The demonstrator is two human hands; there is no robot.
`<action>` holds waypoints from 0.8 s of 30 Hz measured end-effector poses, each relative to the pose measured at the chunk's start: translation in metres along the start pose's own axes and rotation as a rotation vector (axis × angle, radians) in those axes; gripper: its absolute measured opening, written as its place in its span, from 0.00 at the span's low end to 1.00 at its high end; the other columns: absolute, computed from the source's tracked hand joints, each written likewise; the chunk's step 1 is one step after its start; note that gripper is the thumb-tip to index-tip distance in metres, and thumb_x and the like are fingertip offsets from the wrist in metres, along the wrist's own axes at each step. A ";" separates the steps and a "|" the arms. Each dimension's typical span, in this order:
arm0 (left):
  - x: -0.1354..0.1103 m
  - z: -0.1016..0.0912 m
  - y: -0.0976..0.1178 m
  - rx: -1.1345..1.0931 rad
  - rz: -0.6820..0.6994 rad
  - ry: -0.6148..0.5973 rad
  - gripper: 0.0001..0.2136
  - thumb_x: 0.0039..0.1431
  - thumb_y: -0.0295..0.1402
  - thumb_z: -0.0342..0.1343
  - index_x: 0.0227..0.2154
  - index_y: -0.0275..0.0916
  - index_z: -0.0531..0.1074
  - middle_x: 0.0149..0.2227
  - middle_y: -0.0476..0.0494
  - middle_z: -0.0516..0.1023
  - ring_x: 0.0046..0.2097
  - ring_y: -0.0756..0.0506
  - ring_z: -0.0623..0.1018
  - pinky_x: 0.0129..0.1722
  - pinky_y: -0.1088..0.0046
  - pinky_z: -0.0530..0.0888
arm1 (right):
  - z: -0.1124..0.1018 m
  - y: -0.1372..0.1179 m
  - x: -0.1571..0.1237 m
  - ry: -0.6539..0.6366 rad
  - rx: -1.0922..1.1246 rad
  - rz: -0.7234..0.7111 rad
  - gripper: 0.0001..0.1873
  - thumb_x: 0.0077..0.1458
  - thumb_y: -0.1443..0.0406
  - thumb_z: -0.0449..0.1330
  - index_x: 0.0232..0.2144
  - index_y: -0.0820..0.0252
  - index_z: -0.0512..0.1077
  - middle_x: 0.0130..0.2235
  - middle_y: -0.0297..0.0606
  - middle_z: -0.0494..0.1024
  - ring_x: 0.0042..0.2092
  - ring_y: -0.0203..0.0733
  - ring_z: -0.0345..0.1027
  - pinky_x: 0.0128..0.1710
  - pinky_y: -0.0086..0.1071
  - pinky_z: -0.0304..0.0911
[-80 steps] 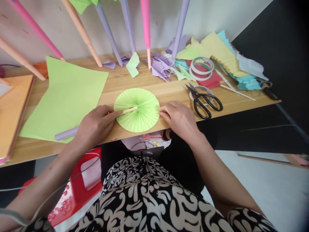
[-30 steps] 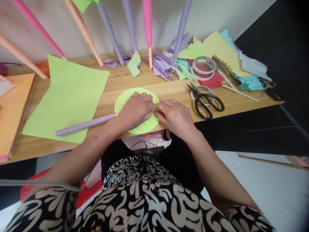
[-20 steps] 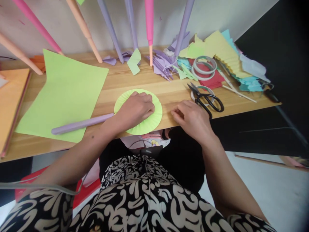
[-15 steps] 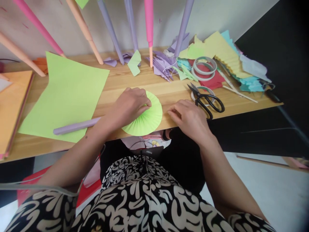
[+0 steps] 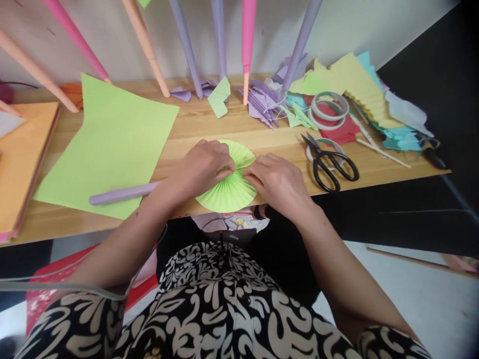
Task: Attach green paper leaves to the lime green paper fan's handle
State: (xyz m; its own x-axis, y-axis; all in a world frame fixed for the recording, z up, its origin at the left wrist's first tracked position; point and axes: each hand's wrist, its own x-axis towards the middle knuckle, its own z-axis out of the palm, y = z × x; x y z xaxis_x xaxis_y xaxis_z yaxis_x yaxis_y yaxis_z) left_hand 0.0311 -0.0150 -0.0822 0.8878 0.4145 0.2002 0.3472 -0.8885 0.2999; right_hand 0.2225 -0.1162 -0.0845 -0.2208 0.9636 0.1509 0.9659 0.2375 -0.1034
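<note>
A round pleated green paper fan [image 5: 229,192] lies at the front edge of the wooden table [image 5: 209,127]. My left hand [image 5: 204,167] rests on its left half with fingers curled and pressed on the pleats near the centre. My right hand [image 5: 275,182] lies on its right edge, fingertips pinched against the paper close to the left fingers. A lilac paper tube [image 5: 121,193], the fan's handle, runs leftward from under my left wrist.
A large green sheet [image 5: 108,142] lies left of the fan, an orange paper stack [image 5: 20,159] further left. Black scissors [image 5: 331,162] and tape rolls [image 5: 329,105] sit right, by heaped coloured paper [image 5: 359,85]. Several paper sticks [image 5: 247,45] lean on the wall.
My left hand moved from the handle onto the fan's centre. My right hand pulled away to the right, then came back to the fan's right side beside the left fingers.
</note>
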 end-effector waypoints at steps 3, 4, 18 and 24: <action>0.001 0.003 0.002 -0.013 0.005 -0.018 0.12 0.68 0.31 0.52 0.30 0.38 0.78 0.32 0.44 0.75 0.36 0.45 0.72 0.38 0.67 0.64 | 0.000 -0.002 0.003 -0.016 -0.047 -0.016 0.14 0.67 0.67 0.53 0.30 0.60 0.75 0.33 0.41 0.78 0.38 0.45 0.65 0.36 0.37 0.50; 0.001 0.004 0.002 -0.010 0.008 -0.020 0.12 0.67 0.31 0.53 0.29 0.38 0.77 0.32 0.44 0.75 0.36 0.45 0.72 0.38 0.67 0.63 | 0.000 -0.002 0.004 -0.020 -0.054 -0.024 0.14 0.67 0.67 0.53 0.30 0.60 0.75 0.33 0.41 0.78 0.37 0.45 0.65 0.36 0.37 0.50; 0.008 0.015 0.010 0.077 0.046 0.005 0.10 0.66 0.28 0.53 0.29 0.37 0.74 0.31 0.44 0.75 0.35 0.45 0.72 0.37 0.66 0.61 | 0.001 -0.001 0.004 -0.015 -0.053 -0.055 0.14 0.68 0.65 0.51 0.34 0.62 0.75 0.35 0.44 0.78 0.40 0.48 0.68 0.37 0.38 0.52; 0.009 0.018 0.011 0.119 0.061 0.015 0.09 0.64 0.28 0.51 0.28 0.36 0.72 0.31 0.43 0.75 0.35 0.44 0.71 0.36 0.65 0.61 | -0.001 -0.002 0.001 -0.012 -0.046 -0.042 0.13 0.68 0.64 0.53 0.34 0.61 0.75 0.35 0.44 0.78 0.39 0.48 0.67 0.36 0.38 0.52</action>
State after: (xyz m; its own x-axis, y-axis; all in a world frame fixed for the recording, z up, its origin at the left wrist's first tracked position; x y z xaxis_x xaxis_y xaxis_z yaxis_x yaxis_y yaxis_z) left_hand 0.0486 -0.0245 -0.0943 0.9040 0.3614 0.2286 0.3272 -0.9287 0.1744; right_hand 0.2201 -0.1158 -0.0835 -0.2624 0.9544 0.1425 0.9609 0.2720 -0.0523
